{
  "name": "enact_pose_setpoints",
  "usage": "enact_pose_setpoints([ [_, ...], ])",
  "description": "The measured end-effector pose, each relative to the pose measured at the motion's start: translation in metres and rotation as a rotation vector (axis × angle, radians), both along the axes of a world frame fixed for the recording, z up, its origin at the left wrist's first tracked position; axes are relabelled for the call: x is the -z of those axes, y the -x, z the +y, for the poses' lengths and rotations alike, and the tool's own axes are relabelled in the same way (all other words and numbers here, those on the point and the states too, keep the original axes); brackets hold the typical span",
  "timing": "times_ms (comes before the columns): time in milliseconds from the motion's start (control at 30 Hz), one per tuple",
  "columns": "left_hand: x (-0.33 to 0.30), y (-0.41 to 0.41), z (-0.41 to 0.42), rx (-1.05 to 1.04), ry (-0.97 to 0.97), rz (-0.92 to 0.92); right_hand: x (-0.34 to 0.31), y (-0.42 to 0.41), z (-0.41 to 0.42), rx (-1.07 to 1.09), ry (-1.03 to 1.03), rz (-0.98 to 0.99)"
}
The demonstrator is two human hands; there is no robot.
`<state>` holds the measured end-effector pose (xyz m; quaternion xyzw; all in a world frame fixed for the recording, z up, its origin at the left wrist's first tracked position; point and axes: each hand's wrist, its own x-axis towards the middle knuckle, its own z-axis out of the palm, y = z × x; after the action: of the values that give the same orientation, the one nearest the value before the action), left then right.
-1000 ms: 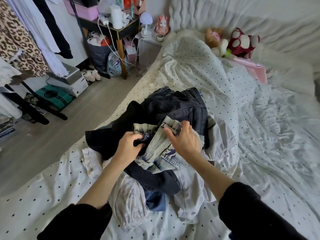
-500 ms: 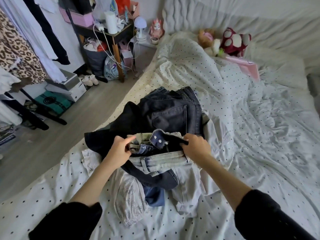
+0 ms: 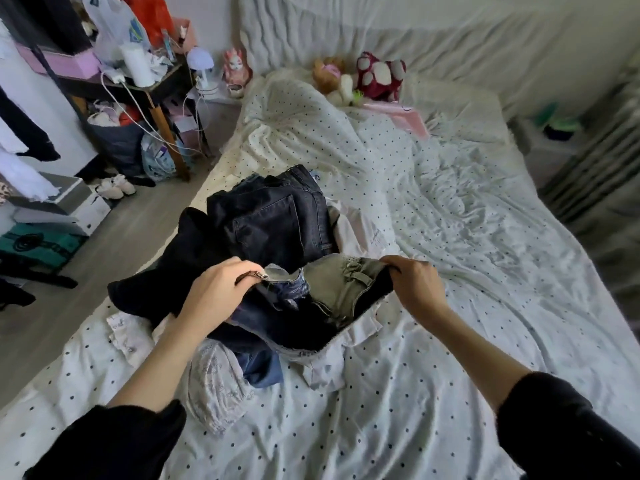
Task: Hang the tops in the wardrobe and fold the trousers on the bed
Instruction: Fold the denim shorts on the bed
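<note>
A heap of clothes lies on the polka-dot bed sheet [image 3: 433, 393]. On top is a pair of faded grey-blue jeans [image 3: 341, 285], stretched out by its waistband. My left hand [image 3: 218, 289] pinches the waistband's left end and my right hand [image 3: 414, 284] grips its right end. Behind them sits a pair of dark denim trousers [image 3: 277, 223], with a black garment [image 3: 173, 271] to its left. White tops [image 3: 214, 382] and a blue piece of denim [image 3: 261, 370] stick out from under the heap.
Clothes hang on a rack [image 3: 24, 140] at the far left, above boxes [image 3: 65, 209] and white slippers [image 3: 116, 187] on the wooden floor. A cluttered side table [image 3: 152, 88] stands by the bed's head. Soft toys [image 3: 377, 76] lie near the pillows.
My hands have moved apart and pulled the jeans' waistband wide open across the heap. My right hand went to the right, and the view has turned that way too.
</note>
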<state>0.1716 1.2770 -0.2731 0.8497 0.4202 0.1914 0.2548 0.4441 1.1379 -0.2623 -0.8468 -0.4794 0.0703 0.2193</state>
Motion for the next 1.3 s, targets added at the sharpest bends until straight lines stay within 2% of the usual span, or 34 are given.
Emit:
enact_pose_setpoints([
  [100, -0.016, -0.033, -0.032, 0.081, 0.023, -0.029, -0.006, -0.026, -0.038, 0.103, -0.093, 0.102],
  [200, -0.024, -0.07, -0.07, 0.149, 0.028, 0.019, -0.008, -0.055, -0.082, 0.203, -0.132, 0.18],
  [400, -0.036, -0.16, -0.152, 0.148, -0.109, 0.047, -0.01, -0.14, -0.18, 0.307, -0.155, 0.21],
  [567, -0.039, -0.233, -0.205, 0.117, -0.217, -0.031, -0.012, -0.206, -0.247, 0.366, -0.256, 0.244],
  [700, -0.015, -0.286, -0.256, 0.184, -0.185, -0.033, 0.007, -0.244, -0.304, 0.411, -0.307, 0.275],
  [767, 0.011, -0.304, -0.291, 0.225, -0.14, 0.041, 0.032, -0.257, -0.333, 0.467, -0.222, 0.313],
  [833, 0.047, -0.318, -0.326, 0.3, 0.001, 0.139, 0.065, -0.264, -0.362, 0.51, -0.043, 0.378],
  [900, 0.084, -0.332, -0.356, 0.432, 0.115, 0.373, 0.102, -0.263, -0.387, 0.55, 0.166, 0.468],
  [933, 0.1, -0.338, -0.366, 0.485, 0.128, 0.466, 0.118, -0.261, -0.398, 0.565, 0.237, 0.513],
  [1033, 0.133, -0.351, -0.387, 0.589, 0.104, 0.593, 0.154, -0.251, -0.418, 0.582, 0.325, 0.569],
  [1167, 0.166, -0.345, -0.395, 0.619, 0.048, 0.795, 0.182, -0.24, -0.423, 0.524, 0.363, 0.522],
  [1233, 0.178, -0.339, -0.392, 0.564, 0.023, 0.74, 0.189, -0.237, -0.42, 0.442, 0.31, 0.372],
  [1300, 0.178, -0.341, -0.381, 0.483, -0.047, 0.565, 0.192, -0.234, -0.41, 0.349, 0.205, 0.241],
])
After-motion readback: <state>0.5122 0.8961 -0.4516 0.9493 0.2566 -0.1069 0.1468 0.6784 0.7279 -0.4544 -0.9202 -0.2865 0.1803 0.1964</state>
